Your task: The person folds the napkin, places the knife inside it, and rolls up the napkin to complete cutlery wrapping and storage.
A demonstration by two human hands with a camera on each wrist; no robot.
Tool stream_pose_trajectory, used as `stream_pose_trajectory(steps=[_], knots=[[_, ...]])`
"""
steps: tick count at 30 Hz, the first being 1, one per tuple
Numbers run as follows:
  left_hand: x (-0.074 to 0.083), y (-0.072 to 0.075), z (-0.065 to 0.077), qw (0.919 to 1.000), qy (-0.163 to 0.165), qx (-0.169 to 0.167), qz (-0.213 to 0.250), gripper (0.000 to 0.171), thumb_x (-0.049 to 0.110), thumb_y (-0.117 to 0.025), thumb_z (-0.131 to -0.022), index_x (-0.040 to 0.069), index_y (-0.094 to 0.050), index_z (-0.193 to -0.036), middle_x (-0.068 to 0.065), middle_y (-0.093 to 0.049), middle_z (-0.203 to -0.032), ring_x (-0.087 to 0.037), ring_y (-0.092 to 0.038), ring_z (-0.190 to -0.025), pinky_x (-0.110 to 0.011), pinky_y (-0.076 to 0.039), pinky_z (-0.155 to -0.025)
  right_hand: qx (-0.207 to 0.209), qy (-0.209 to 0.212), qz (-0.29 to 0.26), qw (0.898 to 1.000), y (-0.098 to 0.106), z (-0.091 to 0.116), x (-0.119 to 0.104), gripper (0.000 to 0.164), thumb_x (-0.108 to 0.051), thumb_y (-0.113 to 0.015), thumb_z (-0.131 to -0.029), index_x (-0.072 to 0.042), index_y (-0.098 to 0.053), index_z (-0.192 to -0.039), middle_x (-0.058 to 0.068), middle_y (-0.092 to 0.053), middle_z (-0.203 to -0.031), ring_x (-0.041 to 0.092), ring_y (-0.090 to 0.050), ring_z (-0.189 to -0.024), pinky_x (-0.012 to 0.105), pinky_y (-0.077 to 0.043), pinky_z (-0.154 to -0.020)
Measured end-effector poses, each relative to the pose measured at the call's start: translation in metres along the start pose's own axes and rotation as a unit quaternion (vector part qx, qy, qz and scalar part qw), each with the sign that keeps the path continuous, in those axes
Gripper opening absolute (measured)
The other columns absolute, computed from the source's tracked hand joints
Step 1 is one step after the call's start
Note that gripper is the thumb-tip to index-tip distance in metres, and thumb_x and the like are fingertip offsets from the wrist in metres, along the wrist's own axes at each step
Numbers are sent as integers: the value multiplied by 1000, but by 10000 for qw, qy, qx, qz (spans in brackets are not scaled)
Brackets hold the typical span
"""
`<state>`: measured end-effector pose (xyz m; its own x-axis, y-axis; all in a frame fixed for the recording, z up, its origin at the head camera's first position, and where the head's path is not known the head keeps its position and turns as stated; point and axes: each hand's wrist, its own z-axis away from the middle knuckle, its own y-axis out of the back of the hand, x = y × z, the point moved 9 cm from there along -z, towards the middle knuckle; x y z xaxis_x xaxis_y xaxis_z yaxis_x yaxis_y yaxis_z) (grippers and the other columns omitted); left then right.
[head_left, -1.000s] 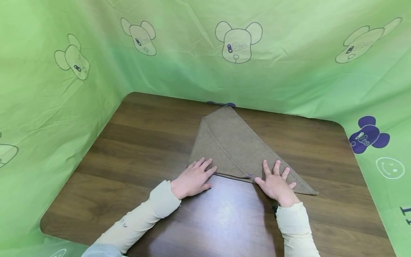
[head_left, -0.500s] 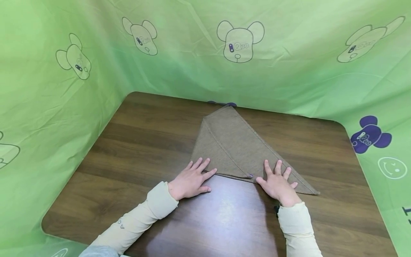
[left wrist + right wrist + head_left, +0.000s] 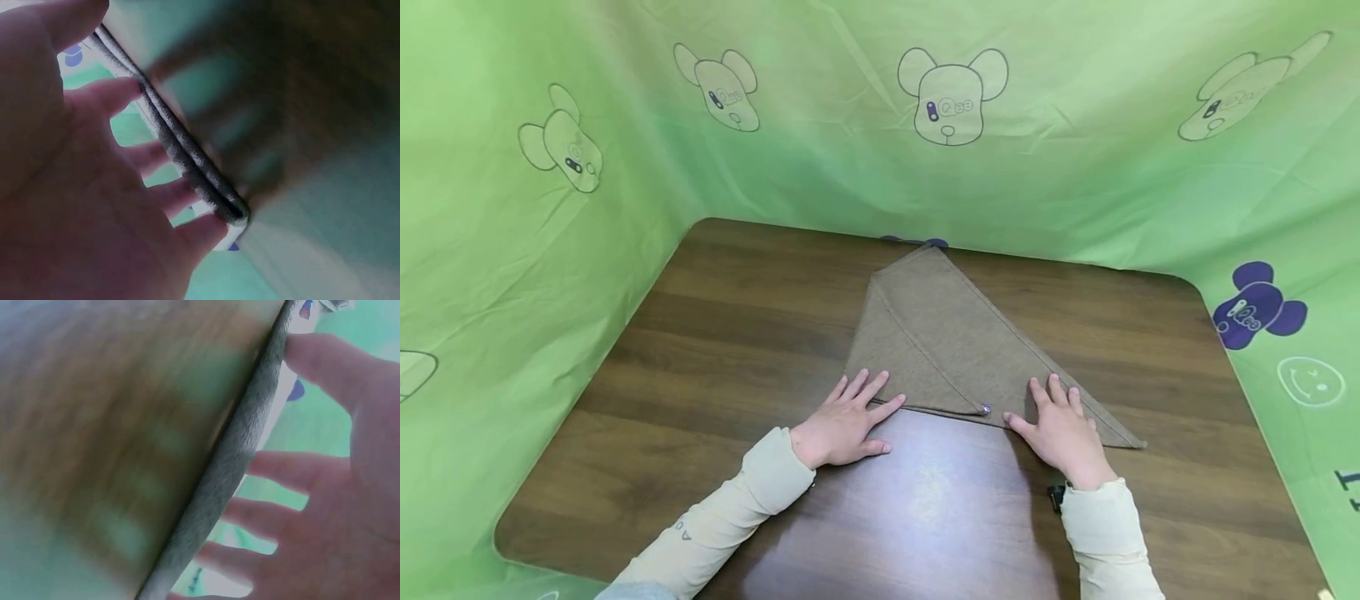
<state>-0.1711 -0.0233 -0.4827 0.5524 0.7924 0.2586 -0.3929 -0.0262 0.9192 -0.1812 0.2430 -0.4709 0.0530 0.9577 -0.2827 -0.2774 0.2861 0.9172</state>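
Note:
A brown folded cloth point(image 3: 936, 333) with stitched hems lies flat, its outline pointed at the far end and at the right. One folded corner, with a small purple-white mark point(image 3: 986, 409), ends at the near edge. My left hand point(image 3: 842, 425) rests fingertips on the cloth's near left corner, fingers spread. On the near right part lies my right hand point(image 3: 1066, 429), fingers spread and fairly straight. In the left wrist view the cloth's edge point(image 3: 181, 147) shows as doubled layers under the fingertips. The right wrist view shows a thick cloth edge point(image 3: 219, 469) touched by the fingertips.
Everything lies on a dark wood-grain table point(image 3: 700, 333) with rounded corners. Green curtains point(image 3: 820, 150) printed with cartoon bear heads stand close behind the table and along both sides. The cloth's far tip reaches near the table's back edge.
My right hand has slid slightly right along the cloth, its fingers drawn closer together. My left hand and the cloth stay almost where they were.

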Motion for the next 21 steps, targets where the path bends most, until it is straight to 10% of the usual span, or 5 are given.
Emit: stream_pose_trajectory(steps=[12,17,21], knots=[[-7,13,-3,9976,-171,516,433,53,40,-51,-99,13,-45,-145,-16,-29,-157,-38,-25,-145,-53,-28,-115,1932,-146,-1359,9716,45,31,62,58,-25,-58,-95,12,-42,-137,40,-43,-134,56,-39,-123,66,-31,-99],[-15,21,2,9939,94,996,473,50,34,-57,-96,8,-52,-139,-24,-29,-154,-44,-28,-143,-53,-30,-113,2622,-1414,-2291,9267,53,55,104,64,-21,-59,-92,5,-34,-145,37,-36,-142,51,-32,-132,60,-25,-108],[-17,23,6,9919,310,1069,606,53,32,-63,-93,7,-52,-139,-27,-26,-154,-49,-28,-140,-54,-33,-111,2614,-2586,-3479,8624,39,68,131,77,-31,-56,-93,-5,-15,-153,26,-19,-155,42,-27,-136,51,-24,-113]])
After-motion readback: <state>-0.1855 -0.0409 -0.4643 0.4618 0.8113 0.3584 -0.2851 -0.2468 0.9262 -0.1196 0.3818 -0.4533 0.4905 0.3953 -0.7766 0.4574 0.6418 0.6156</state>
